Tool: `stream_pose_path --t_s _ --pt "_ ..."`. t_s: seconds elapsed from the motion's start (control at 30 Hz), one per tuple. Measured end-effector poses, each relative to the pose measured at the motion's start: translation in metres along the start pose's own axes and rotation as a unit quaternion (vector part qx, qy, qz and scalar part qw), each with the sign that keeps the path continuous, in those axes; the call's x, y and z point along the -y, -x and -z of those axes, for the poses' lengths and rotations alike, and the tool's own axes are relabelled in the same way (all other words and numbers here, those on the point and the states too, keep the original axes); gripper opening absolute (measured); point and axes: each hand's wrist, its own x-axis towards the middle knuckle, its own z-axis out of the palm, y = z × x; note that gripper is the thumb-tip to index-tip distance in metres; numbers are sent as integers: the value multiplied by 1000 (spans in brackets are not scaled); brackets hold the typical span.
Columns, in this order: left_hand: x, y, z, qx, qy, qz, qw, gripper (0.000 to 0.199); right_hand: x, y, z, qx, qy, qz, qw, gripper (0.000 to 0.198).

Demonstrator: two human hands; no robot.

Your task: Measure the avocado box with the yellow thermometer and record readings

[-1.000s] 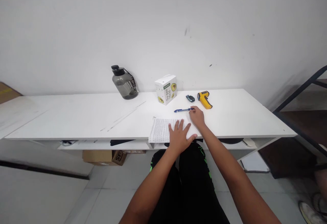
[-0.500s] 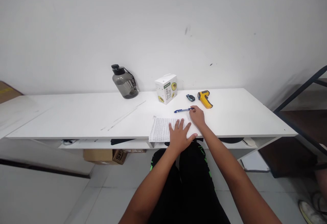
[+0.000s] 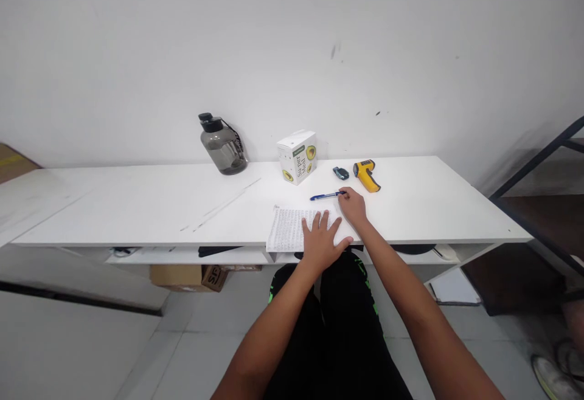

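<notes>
My left hand (image 3: 320,239) lies flat with fingers spread on a sheet of paper (image 3: 286,230) covered in rows of handwriting, at the desk's front edge. The palm and fingers hide part of the writing. Just beyond the paper's upper right, my right hand (image 3: 353,206) pinches the right end of a blue pen (image 3: 325,196). The pen lies sideways along the desk, its other end pointing left. Behind it are a small dark, shiny object (image 3: 340,173) and a yellow infrared thermometer (image 3: 366,176).
A white box with avocado pictures (image 3: 297,158) stands near the wall, and a grey water bottle (image 3: 223,149) leans against it farther left. Below the white desk (image 3: 137,205) sits a cardboard box (image 3: 185,277). Dark metal bars (image 3: 538,157) rise at right, above a shoe (image 3: 554,379).
Both hands, the pen and the paper keep their places. Only a slight shift of the camera shows.
</notes>
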Motion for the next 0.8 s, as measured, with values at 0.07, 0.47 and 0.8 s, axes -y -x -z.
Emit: stream_pose_path --t_s 0.07,0.47,0.8 --pt "0 0 0 1 3 0 1000 69 0 0 0 -1 -2 3 1000 27" --pt "0 0 0 -1 -1 0 1000 69 3 2 2 2 2 5 1000 25" --pt "0 0 -1 -3 1 2 1000 68 7 3 2 31 52 -5 998 23"
